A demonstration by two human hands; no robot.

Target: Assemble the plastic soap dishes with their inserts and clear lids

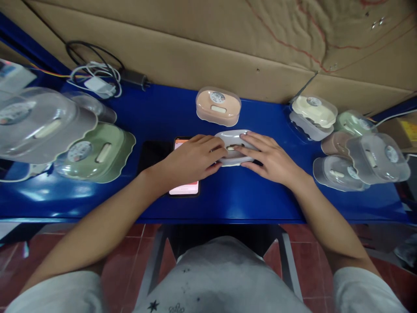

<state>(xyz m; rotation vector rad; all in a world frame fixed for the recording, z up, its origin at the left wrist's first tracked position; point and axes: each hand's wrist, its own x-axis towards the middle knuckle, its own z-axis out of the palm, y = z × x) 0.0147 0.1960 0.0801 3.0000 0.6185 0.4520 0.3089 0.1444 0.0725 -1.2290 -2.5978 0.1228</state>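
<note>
A pale grey oval lid or shallow dish (241, 135) lies at the middle of the blue table, with a small cream piece (230, 148) at its centre. My left hand (198, 156) rests at its left end, fingers bent and drawn together by the cream piece; what they pinch, if anything, is hidden. On the right side, my right hand (267, 156) has its fingers spread over the lid, one fingertip near the cream piece. Just behind stands a peach container (216, 108) with a clear cover and a cream handle.
A lit phone (184, 190) lies partly under my left forearm. Stacked containers stand at left, including a green one (94, 154), and more at right (378, 158). Cables (97, 78) lie at back left. Cardboard (195, 56) lines the table's back.
</note>
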